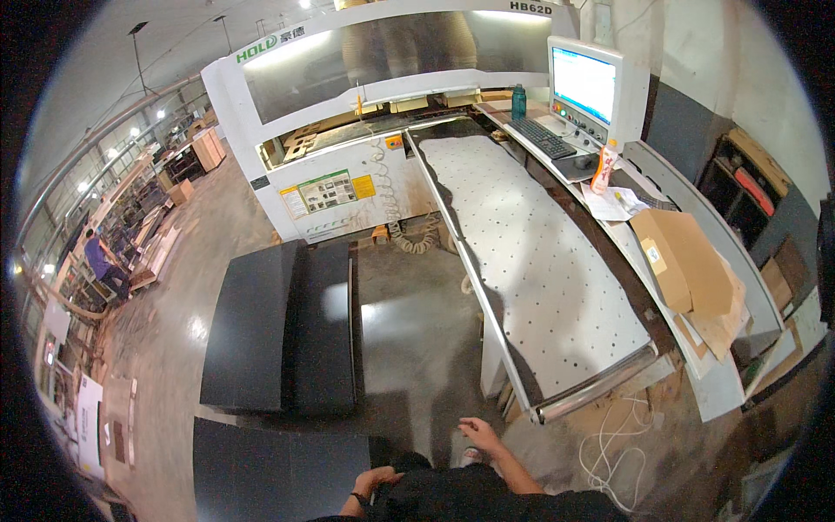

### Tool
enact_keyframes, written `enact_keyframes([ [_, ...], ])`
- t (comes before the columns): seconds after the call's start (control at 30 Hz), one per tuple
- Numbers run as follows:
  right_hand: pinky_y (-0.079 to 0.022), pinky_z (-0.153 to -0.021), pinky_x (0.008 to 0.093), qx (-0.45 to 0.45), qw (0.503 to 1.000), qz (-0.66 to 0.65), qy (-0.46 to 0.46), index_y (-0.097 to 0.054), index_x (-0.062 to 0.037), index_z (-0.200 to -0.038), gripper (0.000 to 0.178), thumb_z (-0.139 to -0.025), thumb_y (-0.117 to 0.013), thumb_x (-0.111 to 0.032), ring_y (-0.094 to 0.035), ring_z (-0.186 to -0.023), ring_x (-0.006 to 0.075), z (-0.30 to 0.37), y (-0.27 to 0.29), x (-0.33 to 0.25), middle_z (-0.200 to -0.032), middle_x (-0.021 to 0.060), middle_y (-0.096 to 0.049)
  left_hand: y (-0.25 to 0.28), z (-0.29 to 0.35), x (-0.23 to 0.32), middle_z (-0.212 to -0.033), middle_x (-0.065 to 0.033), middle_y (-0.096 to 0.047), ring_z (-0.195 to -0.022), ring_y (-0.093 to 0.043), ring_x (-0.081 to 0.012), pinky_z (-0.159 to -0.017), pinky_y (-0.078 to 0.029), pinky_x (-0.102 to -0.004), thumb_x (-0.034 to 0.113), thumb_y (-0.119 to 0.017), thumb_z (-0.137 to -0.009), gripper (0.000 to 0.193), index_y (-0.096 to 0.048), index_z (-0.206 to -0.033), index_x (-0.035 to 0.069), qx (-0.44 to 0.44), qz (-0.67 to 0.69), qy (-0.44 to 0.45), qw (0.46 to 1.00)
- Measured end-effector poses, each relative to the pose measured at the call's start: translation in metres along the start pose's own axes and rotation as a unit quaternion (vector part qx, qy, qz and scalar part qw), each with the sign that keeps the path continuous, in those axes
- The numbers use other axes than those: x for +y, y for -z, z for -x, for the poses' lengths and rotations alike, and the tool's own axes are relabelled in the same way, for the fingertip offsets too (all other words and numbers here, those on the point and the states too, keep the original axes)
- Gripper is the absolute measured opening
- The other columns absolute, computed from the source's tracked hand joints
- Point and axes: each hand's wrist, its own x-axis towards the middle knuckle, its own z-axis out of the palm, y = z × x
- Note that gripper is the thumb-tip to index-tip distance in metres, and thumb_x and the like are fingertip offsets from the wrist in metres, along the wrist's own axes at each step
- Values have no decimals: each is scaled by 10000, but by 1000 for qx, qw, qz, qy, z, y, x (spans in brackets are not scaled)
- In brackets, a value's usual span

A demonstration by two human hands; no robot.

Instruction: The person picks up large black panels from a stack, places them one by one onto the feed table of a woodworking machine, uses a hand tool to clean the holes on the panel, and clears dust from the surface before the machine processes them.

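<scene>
Dark boards (270, 465) are seen to the left of both hands.
The left hand (376, 478) is placed nearer, by the boards' right edge, half curled; its hold cannot be told. The boards look flat, smooth and black; their long way is cut off. The right hand (478, 431), loosely bent, seemingly empty, is seen near the white table's (539, 261) near left corner.

Left fingers (388, 477) perhaps partly hidden

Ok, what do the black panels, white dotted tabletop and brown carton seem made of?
Black panels: probably satin-coated board; flat faces, soft glare.
White dotted tabletop: perhaps smooth laminate or painted metal; pale, low-gloss surface.
Brown carton: likely matt cardboard; tan, creased folds.
</scene>
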Motion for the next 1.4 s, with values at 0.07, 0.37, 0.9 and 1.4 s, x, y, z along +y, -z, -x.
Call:
enact_keyframes([
  [0.07, -538, -894, 333, -14, 999, -24, 24, -557, 16, -1364, 429, -1004, -619, -207, -652, -1015, 187, -23, 0, -19, -1217, 120, -674, 29, -14, 26, -950, -205, -731, -927, -713, -373, -858, -552, -486, 416, -559, -955, 466, -731, -895, -14, 43, -108, 39, 992],
  [0.37, -517, -904, 334, -31, 993, -57, 99, -564, 17, -1347, 397, -1013, -611, -193, -644, -1012, 163, -140, 10, -106, -1189, 103, -679, 181, -32, 163, -900, -243, -721, -868, -715, -404, -775, -579, -487, 155, -596, -847, 215, -733, -842, -10, 134, -242, 39, 960],
  [0.9, -482, -754, 305, 62, 981, -161, 93, -629, -50, -1231, 350, -1017, -573, -321, -615, -896, 139, -348, 64, -384, -1007, 33, -679, 536, -18, 278, -768, -135, -721, -669, -698, -249, -643, -548, -367, 181, -782, -822, 156, -740, -843, 32, 367, -54, -165, 914],
  [1.4, -476, -580, 275, 196, 918, -308, 154, -647, -39, -1107, 204, -932, -560, -98, -628, -676, 148, -679, 107, -554, -915, 71, -705, 707, -83, 458, -901, -156, -758, -872, -758, -253, -779, -574, -322, -42, -639, -888, 136, -714, -1001, -35, 301, 59, -388, 869],
])
